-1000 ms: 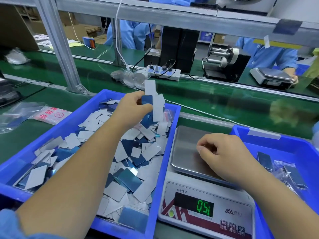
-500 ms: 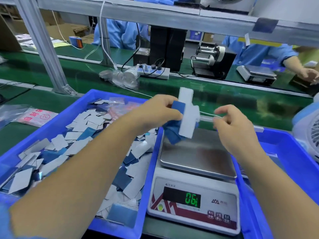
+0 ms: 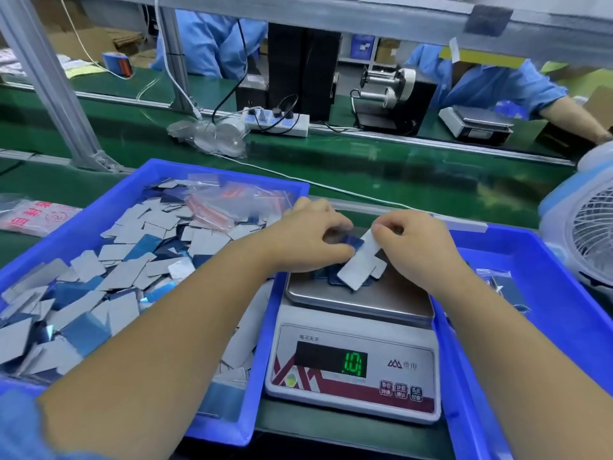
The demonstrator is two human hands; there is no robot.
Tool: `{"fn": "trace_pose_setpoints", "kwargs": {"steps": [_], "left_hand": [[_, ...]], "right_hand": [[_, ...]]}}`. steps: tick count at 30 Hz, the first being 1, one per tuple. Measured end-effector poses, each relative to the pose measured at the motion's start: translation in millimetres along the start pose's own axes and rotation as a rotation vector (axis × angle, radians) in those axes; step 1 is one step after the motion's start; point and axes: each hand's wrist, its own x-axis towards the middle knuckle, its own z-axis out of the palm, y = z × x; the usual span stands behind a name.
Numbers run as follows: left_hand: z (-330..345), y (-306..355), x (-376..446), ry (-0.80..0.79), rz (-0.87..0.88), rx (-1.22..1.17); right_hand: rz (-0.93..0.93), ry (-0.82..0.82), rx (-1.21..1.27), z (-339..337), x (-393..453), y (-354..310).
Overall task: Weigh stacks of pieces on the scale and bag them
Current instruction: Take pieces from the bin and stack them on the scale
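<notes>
A small stack of blue and white rectangular pieces (image 3: 360, 265) lies on the steel pan of the digital scale (image 3: 355, 370), whose green display reads 10.1. My left hand (image 3: 308, 240) grips the stack's left end over the pan. My right hand (image 3: 414, 244) pinches the top end of a white piece leaning on the stack. On the left, a blue bin (image 3: 99, 210) holds several loose blue and white pieces (image 3: 132, 270) and small zip bags (image 3: 225, 204).
A second blue bin (image 3: 530, 260) on the right holds a few bagged pieces. A white fan (image 3: 590, 234) stands at the far right. Behind runs a green conveyor (image 3: 331, 161) with a power strip, cables and a metal frame post (image 3: 49, 84). Other people work across it.
My left hand carried a handful of pieces from the left bin onto the scale pan. My right hand lifted, then joined it at the stack. The reading rose to 10.1.
</notes>
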Motion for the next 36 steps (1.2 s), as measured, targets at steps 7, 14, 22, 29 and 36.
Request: {"fn": "trace_pose_setpoints", "kwargs": {"steps": [7, 14, 22, 29, 36], "left_hand": [[-8.8, -16.4, -5.7, 0.165, -0.046, -0.219], [-13.4, -22.1, -8.5, 0.328, -0.097, -0.300], [-6.3, -16.1, -5.8, 0.266, -0.087, -0.196], [-4.5, -8.9, -7.0, 0.215, -0.019, -0.150], [-1.6, -6.2, -8.0, 0.114, 0.005, -0.102]], "right_hand": [[0.074, -0.007, -0.189, -6.1, -2.6, -1.1], [0.074, 0.029, -0.118, -9.1, -4.2, -4.2], [-0.146, -0.007, -0.040, -5.6, -4.6, -4.5], [-0.226, -0.048, -0.056, -4.9, -3.6, -1.7], [-0.177, -0.137, -0.110, -7.6, -2.1, 3.0]]}}
